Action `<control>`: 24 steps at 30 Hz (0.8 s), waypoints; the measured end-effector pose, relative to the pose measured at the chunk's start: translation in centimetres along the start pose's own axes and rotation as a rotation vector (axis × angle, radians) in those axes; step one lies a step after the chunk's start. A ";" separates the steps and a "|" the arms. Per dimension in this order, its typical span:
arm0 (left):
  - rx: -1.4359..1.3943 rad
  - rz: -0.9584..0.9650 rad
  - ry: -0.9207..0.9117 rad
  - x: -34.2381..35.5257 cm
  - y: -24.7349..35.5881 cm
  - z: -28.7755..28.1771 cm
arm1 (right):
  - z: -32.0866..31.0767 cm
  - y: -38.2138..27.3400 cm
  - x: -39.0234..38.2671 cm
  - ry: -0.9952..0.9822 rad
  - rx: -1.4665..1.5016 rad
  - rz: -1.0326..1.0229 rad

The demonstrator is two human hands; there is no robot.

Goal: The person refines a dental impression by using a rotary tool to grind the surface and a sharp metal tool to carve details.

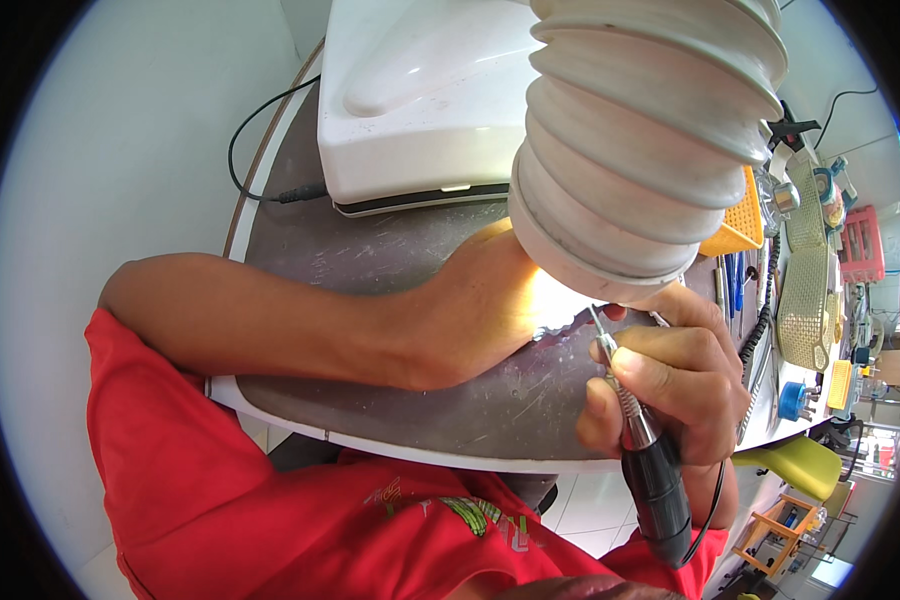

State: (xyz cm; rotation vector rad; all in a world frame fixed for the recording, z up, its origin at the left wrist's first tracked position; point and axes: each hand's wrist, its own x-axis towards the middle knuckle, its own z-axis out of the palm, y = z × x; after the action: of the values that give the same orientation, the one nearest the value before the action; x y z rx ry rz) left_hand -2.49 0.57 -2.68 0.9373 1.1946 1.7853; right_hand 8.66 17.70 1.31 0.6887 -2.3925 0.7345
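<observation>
My left hand [480, 310] reaches under the white corrugated hose [640, 140], in a patch of bright light; its fingertips and whatever they hold are mostly hidden, with only a small grey-purple edge showing. My right hand [670, 380] is closed round a rotary handpiece [652, 490] with a steel front and black body. Its thin bit [595, 318] points up toward the lit spot beside my left fingers. A cord runs from the handpiece's lower end.
A white machine [420, 130] with a cable stands at the back of the grey worktop [310, 240]. At the right are an orange basket [732, 225], mesh trays [800, 320], pen-like tools [735, 285], a blue container [793, 400] and a lime-green chair [800, 465].
</observation>
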 end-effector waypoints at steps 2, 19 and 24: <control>0.001 0.008 -0.016 0.1 0.1 0.0 | 0.1 0.1 -0.2 0.008 0.008 -0.016; 0.434 0.225 0.023 -0.2 0.4 0.0 | 0.1 0.0 0.0 0.009 0.006 -0.019; 0.029 0.058 0.088 0.1 -0.4 0.0 | 0.1 0.1 -0.2 0.005 0.006 -0.018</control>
State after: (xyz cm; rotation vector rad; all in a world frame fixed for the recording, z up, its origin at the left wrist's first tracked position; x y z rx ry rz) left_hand -2.44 0.71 -3.03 0.9261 1.2627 1.8770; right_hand 8.71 17.78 1.10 0.7089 -2.3779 0.7352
